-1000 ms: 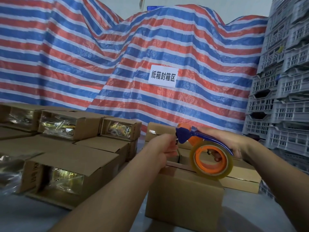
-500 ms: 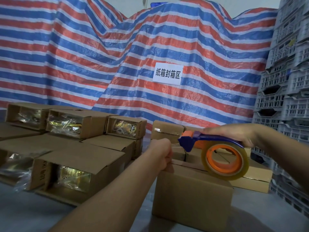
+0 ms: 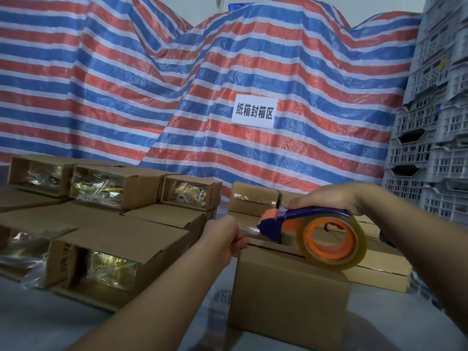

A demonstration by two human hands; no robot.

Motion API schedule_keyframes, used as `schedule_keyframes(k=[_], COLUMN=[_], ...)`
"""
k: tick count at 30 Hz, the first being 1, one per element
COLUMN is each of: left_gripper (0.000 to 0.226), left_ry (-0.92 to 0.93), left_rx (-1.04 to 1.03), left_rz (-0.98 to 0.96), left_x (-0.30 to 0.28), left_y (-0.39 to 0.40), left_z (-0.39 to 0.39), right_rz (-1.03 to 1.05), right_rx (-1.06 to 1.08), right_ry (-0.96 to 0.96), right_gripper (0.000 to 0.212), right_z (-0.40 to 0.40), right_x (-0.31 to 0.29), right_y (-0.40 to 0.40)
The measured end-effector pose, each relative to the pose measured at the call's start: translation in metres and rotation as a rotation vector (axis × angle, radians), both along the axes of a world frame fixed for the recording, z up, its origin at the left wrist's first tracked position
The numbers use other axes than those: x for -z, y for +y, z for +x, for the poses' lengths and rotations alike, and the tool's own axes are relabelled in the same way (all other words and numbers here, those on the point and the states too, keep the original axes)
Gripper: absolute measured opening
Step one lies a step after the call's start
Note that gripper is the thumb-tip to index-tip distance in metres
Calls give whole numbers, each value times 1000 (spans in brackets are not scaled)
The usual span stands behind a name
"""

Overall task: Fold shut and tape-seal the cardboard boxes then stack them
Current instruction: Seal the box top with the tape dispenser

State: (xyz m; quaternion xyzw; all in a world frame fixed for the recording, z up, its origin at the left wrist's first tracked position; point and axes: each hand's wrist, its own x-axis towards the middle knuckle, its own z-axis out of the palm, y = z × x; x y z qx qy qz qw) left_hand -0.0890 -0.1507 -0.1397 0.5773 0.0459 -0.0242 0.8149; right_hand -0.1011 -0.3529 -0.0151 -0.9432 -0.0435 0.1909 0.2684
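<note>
Lower middle of the frame, closest in: closed cardboard box (image 3: 288, 295), top flaps folded down, seam not taped yet. Right at its upper-left edge, left hand (image 3: 224, 239) curled and pinching the loose end of the clear tape (image 3: 247, 230), pinning it near the box's corner. Just past that, center-right, right hand (image 3: 329, 198) wrapped over the blue handle of the tape dispenser (image 3: 311, 230), roll hovering right above the box top. Compared with a second ago: dispenser now farther right from the pinching hand, a short stretch of tape pulled taut between the two where before they were nearly touching. Looks like the start of the sealing pass, so probably next up is dragging the strip along the seam and pressing it down. Over on the left, a bunch of open boxes (image 3: 106, 252) lying on their sides with shiny wrapped stuff inside, so plenty left to fold. Behind the dispenser, already sealed boxes (image 3: 253, 198) stacked. Far back, striped tarp (image 3: 152, 97) with a white sign (image 3: 254, 111), grey crates (image 3: 435, 148) on the right edge.
</note>
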Motion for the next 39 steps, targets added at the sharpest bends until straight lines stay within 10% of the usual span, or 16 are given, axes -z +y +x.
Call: schedule_keyframes(k=[19, 31, 39], left_gripper=[13, 23, 19], left_ry=[68, 82, 172], left_rx=[14, 33, 31], left_rz=[-385, -336, 61], left_x=[39, 38, 52], left_y=[20, 20, 12], left_z=[-8, -10, -1], right_rz=[-202, -203, -213], right_rx=[1, -42, 9], right_ry=[-36, -35, -33], right_gripper=[66, 49, 59], right_z=[26, 27, 35], right_x=[-1, 2, 5], right_y=[35, 35, 37])
